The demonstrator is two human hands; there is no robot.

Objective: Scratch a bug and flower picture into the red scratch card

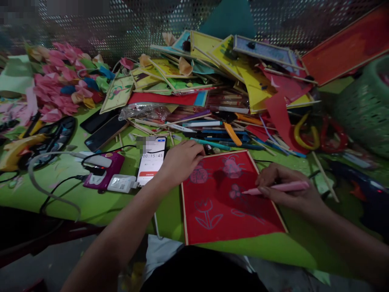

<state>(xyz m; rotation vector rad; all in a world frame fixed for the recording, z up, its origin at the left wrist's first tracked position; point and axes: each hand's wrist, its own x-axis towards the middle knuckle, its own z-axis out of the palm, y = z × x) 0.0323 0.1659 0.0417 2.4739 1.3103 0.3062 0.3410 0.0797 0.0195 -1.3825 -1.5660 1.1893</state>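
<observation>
The right hand (284,190) holds a pink marker (293,186) snugly between thumb and fingers. The left hand (184,160) is at the far left corner of the red sheet (221,205), with its fingers bent and close together. From my far-off seat I can't tell if anything is under them.

What matters most to me is where the marker tip is. The marker lies almost sideways, its tip to the left and its back end to the right. The tip is at the right side of a small flower (235,191), but I can't tell if it touches. The right hand is nearer to that flower; the left hand is farther off, up and to the left.

The sheet is on the green table (169,211), right in front of the body. It is bright red, with thin pale sticks (184,211) along its left, far and right edges. I see none along the near edge. Up top are two pink bugs (199,174). Below them the flower has round pink petals. A tulip (208,215) at the near left has just lines, no fill. More thin lines (255,217) sit in the shade of the right hand. A lit phone (148,167) is beside the left arm.
</observation>
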